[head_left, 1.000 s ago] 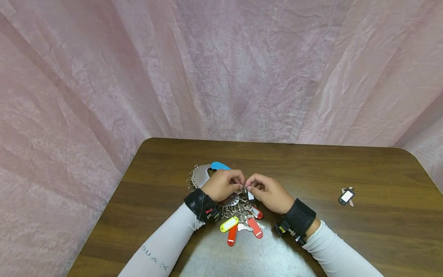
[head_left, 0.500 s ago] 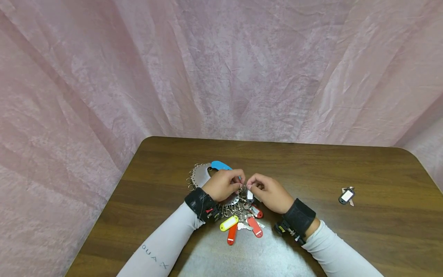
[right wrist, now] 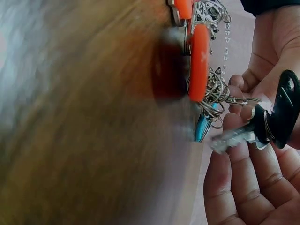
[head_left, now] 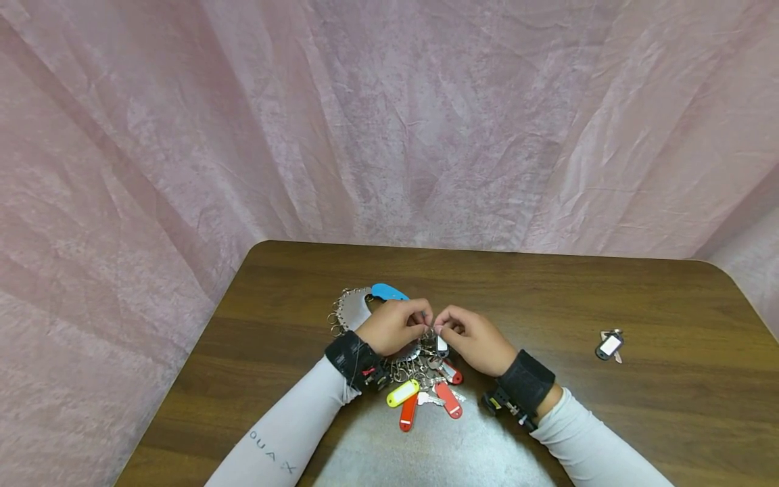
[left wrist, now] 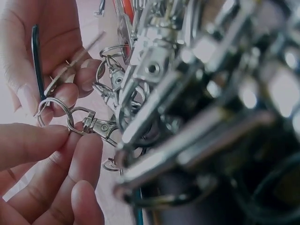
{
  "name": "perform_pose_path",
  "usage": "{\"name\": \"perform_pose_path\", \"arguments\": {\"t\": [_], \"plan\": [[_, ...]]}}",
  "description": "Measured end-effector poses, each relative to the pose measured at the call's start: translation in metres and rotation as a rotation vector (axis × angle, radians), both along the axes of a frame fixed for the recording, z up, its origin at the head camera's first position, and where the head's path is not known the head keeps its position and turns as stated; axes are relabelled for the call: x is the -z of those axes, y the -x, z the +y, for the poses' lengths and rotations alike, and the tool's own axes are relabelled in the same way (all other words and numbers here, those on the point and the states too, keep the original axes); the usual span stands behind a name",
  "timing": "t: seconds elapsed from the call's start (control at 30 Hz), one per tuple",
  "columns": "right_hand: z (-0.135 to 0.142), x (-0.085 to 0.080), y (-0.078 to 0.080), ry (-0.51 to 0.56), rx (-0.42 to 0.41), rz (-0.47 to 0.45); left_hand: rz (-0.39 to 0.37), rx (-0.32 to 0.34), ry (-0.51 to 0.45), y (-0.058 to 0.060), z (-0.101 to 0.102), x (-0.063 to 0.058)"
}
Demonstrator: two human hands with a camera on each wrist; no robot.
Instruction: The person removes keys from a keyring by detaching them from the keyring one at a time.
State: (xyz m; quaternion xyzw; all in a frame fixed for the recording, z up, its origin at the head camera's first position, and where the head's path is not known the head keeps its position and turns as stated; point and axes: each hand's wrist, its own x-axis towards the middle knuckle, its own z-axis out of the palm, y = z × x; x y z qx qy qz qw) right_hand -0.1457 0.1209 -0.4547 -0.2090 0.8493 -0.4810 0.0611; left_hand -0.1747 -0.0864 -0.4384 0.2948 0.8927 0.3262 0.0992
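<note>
My left hand (head_left: 388, 326) and right hand (head_left: 477, 339) meet over a round metal key holder (head_left: 353, 311) with a blue handle (head_left: 388, 292). In the left wrist view, the left thumb and fingers pinch a split key ring (left wrist: 55, 101) where it meets the loop of a swivel clasp (left wrist: 101, 126). The right thumb and fingertips grip the same key ring from the other side. A black key tag (right wrist: 287, 110) and a silver key (right wrist: 232, 139) hang on it, below the right hand. Fingertip contact is partly hidden in the head view.
Red key tags (head_left: 449, 400), a yellow key tag (head_left: 403, 393) and several keys hang from the holder's near side. Farther right on the wooden table (head_left: 535, 291) lies another black key tag (head_left: 609, 345) with keys. A pink curtain (head_left: 426, 135) stands behind.
Both hands stay almost in place, with only slight finger movement at the key ring. The black tag under the right fingers has shifted and turned a little.
</note>
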Motion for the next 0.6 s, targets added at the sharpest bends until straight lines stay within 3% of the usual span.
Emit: {"name": "perform_pose_path", "arguments": {"t": [0.27,0.6], "plan": [[-0.0012,-0.0006,-0.0004,0.0,0.006,-0.002,0.001,-0.014,0.005,-0.0004,0.0019,-0.0011],[-0.0013,0.0016,-0.0011,0.009,0.004,0.012,0.094,0.011,-0.006,-0.0017,0.0016,0.0006]]}}
